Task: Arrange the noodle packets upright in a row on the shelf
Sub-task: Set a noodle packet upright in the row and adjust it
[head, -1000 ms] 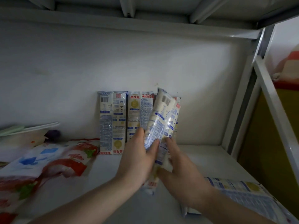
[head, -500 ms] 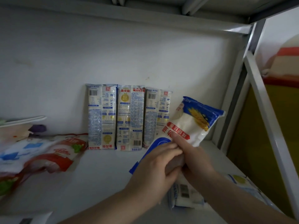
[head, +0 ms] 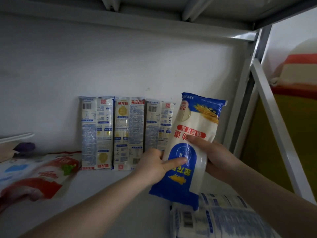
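Three noodle packets stand upright side by side against the back wall: the left packet [head: 96,133], the middle packet [head: 128,133] and the right packet [head: 157,126]. I hold a blue-and-white noodle packet [head: 192,145] nearly upright, printed side upside down, just right of that row and in front of it. My left hand [head: 154,164] grips its lower left edge with the thumb across the front. My right hand [head: 212,155] holds its right side. Another packet [head: 219,219] lies flat on the shelf [head: 103,194] at the front right.
Red-and-white bags [head: 39,177] lie flat at the left of the shelf, with a small purple object [head: 25,146] behind them. A metal upright [head: 247,100] of the rack closes the right side, and the shelf above hangs low overhead.
The blue-and-white packet has been tipped from a slant to nearly upright and brought closer to the row. One second ago my hands were setting the third packet into the row.
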`<control>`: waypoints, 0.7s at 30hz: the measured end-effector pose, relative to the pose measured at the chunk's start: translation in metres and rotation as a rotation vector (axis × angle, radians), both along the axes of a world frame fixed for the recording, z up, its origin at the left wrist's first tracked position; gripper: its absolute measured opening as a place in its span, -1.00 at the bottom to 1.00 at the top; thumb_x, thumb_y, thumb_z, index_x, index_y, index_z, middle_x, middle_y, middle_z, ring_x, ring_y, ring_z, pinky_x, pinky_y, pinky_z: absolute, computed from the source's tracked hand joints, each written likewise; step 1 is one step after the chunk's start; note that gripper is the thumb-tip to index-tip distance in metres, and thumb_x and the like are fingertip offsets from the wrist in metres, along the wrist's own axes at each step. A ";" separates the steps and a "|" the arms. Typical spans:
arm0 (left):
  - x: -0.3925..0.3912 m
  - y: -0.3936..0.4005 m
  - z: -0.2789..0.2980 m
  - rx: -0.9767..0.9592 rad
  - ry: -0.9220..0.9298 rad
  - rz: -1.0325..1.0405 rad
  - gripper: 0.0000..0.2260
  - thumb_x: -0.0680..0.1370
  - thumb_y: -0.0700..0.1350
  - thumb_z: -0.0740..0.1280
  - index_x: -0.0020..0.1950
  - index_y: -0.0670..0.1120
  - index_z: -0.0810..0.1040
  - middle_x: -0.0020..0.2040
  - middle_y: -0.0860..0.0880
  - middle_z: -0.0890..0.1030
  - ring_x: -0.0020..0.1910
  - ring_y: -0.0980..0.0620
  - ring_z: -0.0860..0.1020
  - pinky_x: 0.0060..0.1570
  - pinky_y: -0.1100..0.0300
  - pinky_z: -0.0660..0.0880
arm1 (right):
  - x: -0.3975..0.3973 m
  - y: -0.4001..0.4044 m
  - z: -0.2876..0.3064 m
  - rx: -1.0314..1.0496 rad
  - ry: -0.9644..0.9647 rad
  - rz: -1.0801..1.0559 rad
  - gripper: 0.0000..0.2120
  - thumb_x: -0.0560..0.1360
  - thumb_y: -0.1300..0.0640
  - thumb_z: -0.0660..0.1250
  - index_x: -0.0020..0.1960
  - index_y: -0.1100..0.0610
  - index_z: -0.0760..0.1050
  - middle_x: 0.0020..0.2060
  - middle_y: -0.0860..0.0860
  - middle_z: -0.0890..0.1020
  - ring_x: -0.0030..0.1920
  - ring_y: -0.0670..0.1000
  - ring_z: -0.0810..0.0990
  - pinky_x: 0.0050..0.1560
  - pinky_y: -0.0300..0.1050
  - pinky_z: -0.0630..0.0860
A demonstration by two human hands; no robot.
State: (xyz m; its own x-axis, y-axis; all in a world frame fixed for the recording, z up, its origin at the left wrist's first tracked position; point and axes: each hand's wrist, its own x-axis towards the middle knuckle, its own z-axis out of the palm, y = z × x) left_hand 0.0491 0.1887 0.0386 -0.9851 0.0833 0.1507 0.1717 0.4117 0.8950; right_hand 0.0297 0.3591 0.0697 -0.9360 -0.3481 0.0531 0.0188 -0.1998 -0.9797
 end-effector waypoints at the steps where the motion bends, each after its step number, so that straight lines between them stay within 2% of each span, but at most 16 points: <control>1: -0.005 0.003 -0.003 0.055 0.027 0.030 -0.77 0.37 0.13 0.46 -0.24 -0.01 0.57 -0.32 0.07 0.65 -0.39 0.19 0.62 -0.40 0.38 0.51 | -0.004 0.001 -0.004 0.017 0.000 -0.016 -0.69 0.42 0.15 0.39 0.16 0.10 0.52 -0.03 0.10 0.72 -0.06 0.12 0.71 -0.16 0.03 0.67; 4: -0.017 0.015 -0.008 0.221 0.098 0.080 -0.82 0.36 0.03 0.51 -0.26 -0.04 0.60 -0.36 0.06 0.66 -0.42 0.18 0.63 -0.42 0.33 0.54 | -0.012 0.006 -0.024 0.053 -0.048 -0.038 -0.57 0.32 0.12 0.45 0.17 0.12 0.52 -0.04 0.08 0.72 -0.06 0.09 0.71 -0.17 -0.03 0.66; 7: -0.034 0.032 -0.014 0.252 0.172 0.149 -0.84 0.36 0.02 0.51 -0.25 -0.02 0.60 -0.32 0.04 0.66 -0.35 0.14 0.65 -0.35 0.26 0.57 | -0.025 0.013 -0.031 0.014 -0.082 -0.082 -0.57 0.29 0.10 0.44 0.13 0.15 0.53 -0.06 0.11 0.72 -0.08 0.09 0.72 -0.20 -0.04 0.67; 9: -0.047 0.044 -0.014 0.266 0.175 0.166 -0.84 0.39 0.05 0.49 -0.20 0.00 0.61 -0.27 0.04 0.66 -0.30 0.14 0.64 -0.33 0.30 0.54 | -0.040 0.020 -0.025 0.029 -0.057 -0.122 -0.54 0.27 0.12 0.45 0.16 0.17 0.53 -0.04 0.12 0.72 -0.06 0.11 0.71 -0.16 0.00 0.66; 13: -0.081 0.052 -0.011 0.155 0.064 0.104 -0.76 0.46 0.04 0.42 0.00 -0.08 0.56 -0.08 -0.01 0.64 -0.09 0.00 0.64 -0.09 0.11 0.60 | -0.075 0.032 -0.015 0.076 -0.012 -0.183 -0.54 0.33 0.19 0.46 0.22 0.16 0.51 0.01 0.11 0.70 -0.04 0.12 0.70 -0.16 0.04 0.65; 16: -0.095 0.045 -0.015 0.093 0.005 0.027 -0.71 0.50 -0.04 0.39 0.16 -0.15 0.55 0.06 -0.08 0.65 -0.02 -0.04 0.64 -0.02 0.05 0.61 | -0.094 0.034 -0.024 0.112 -0.003 -0.189 -0.62 0.42 0.21 0.42 0.23 0.14 0.49 0.05 0.11 0.68 -0.01 0.12 0.67 -0.13 0.05 0.63; 21: -0.111 0.040 -0.033 -0.007 0.033 0.054 -0.74 0.56 -0.10 0.31 0.23 -0.13 0.51 0.14 -0.11 0.62 0.07 -0.06 0.61 0.08 -0.01 0.57 | -0.117 0.026 -0.047 0.099 -0.022 -0.226 -0.61 0.43 0.22 0.43 0.24 0.16 0.49 0.05 0.11 0.67 -0.02 0.13 0.66 -0.07 0.08 0.61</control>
State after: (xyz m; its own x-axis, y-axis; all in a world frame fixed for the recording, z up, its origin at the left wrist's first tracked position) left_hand -0.0621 0.2289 0.0051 -0.9826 0.0315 0.1830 0.1788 0.4270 0.8864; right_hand -0.0874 0.3846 0.0228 -0.9912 -0.1318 0.0080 0.0059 -0.1045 -0.9945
